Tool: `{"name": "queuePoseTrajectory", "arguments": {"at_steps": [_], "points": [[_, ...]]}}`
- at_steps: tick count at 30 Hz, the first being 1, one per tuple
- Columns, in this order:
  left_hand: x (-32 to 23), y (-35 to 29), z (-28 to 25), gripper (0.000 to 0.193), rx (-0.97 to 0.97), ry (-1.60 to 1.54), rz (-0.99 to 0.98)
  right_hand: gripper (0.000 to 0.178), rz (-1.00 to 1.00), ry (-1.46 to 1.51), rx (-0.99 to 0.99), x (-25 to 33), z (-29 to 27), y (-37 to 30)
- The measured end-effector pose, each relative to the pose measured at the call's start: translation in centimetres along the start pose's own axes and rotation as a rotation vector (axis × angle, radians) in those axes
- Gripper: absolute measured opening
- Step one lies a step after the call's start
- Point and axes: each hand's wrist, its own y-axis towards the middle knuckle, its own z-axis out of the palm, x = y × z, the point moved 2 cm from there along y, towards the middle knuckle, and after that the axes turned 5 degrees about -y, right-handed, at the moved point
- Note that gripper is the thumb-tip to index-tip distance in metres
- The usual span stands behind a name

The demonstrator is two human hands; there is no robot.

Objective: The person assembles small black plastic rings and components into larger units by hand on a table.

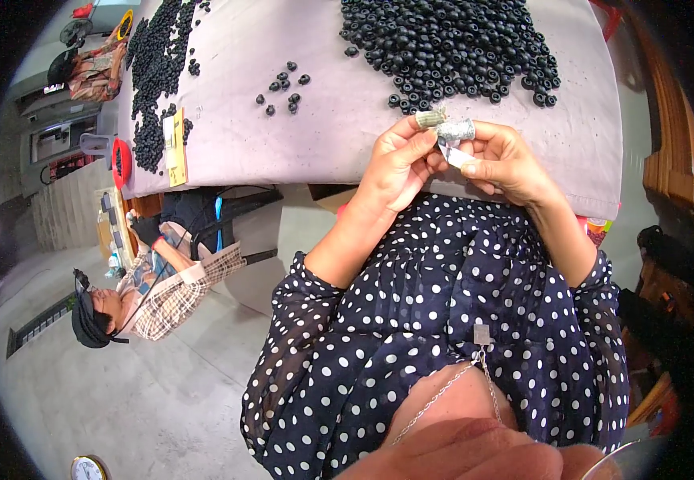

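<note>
Near the table's front edge, my two hands are close together. My left hand (399, 160) is closed, its thumb and fingers pinching at a white strip (453, 152), which looks like tape. My right hand (507, 160) has its thumb pressed on the strip's lower end, fingers curled. A greyish, worn wrap (455, 130) surrounds the right index fingertip. Another dingy wrap (431, 118) covers the left index fingertip. Just beyond the hands lies a large heap of black, round, berry-like pieces (451, 48), each with a round hollow.
Several loose black pieces (283, 84) lie left of the heap on the pale tablecloth (235, 136). A second spread of them (155, 56) runs along the left side, by a yellow board (175, 148) and a red bowl (121, 164). A co-worker (155, 296) sits at the left; another person is beyond.
</note>
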Motion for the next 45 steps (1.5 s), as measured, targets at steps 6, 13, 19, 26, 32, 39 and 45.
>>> {"name": "queuePoseTrajectory", "arguments": {"at_steps": [6,13,19,26,32,39,45], "points": [[0.0,0.1,-0.4,0.022,0.102,-0.027,-0.034,0.039,0.04,0.073,0.026,-0.2,-0.2,0.2],[-3.0,0.2,-2.8,0.025,0.062,0.179,0.146,0.031,0.062,-0.07,-0.114,-0.6,-0.3,0.1],[-13.7,0.3,-9.7,0.025,-0.59,1.417,0.885,0.025,-0.058,-0.069,-0.26,0.3,-0.2,0.2],[-12.0,1.4,-5.5,0.023,-0.457,1.808,1.333,0.026,-0.071,-0.101,-0.315,0.4,-0.4,0.3],[-12.3,7.5,-4.0,0.024,-0.366,1.561,0.846,0.027,-0.059,-0.094,-0.3,0.4,-0.1,0.2],[-11.7,7.6,-5.0,0.02,-0.321,1.529,0.897,0.026,-0.038,-0.074,-0.285,0.5,-0.1,0.1],[-6.2,1.2,-0.6,0.015,-0.038,0.827,0.451,0.028,-0.079,-0.073,-0.255,-0.1,-0.6,0.3]]}}
